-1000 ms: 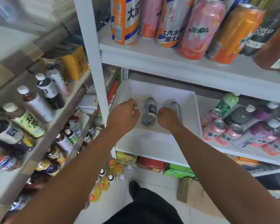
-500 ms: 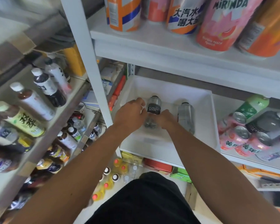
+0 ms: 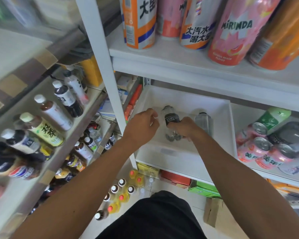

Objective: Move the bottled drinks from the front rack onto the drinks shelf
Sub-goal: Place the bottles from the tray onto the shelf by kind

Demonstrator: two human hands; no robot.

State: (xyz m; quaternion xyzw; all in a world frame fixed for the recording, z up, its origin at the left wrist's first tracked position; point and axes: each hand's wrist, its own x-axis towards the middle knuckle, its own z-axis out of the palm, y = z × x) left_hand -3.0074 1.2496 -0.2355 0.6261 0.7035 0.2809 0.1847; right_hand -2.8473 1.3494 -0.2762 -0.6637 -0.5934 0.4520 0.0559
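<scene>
Down on the drinks shelf [image 3: 183,152], inside its white tray-like section, the right hand [image 3: 186,126] curls round the lower body of a clear bottle [image 3: 171,119] with a black "FOREST SODA" label, which stands roughly upright near the middle. Just left of that bottle the left hand [image 3: 141,125] hovers with fingers curled loosely, holding nothing that can be made out; whether it touches the bottle is unclear. A second clear bottle [image 3: 204,120] stands just right of the gripping hand, close enough to crowd it. Farther right on the same level lie pink cans [image 3: 259,149] and a green bottle [image 3: 273,118], jumbled together. Overhead, the upper shelf [image 3: 179,66] carries large cans, among them a pink Miranda can [image 3: 231,31], and its front edge hangs above the tray. At the left stands the front rack [image 3: 47,152] with tea and cola bottles leaning on its sloping tiers. On the floor near the person's legs stand small orange-capped bottles [image 3: 121,194].
</scene>
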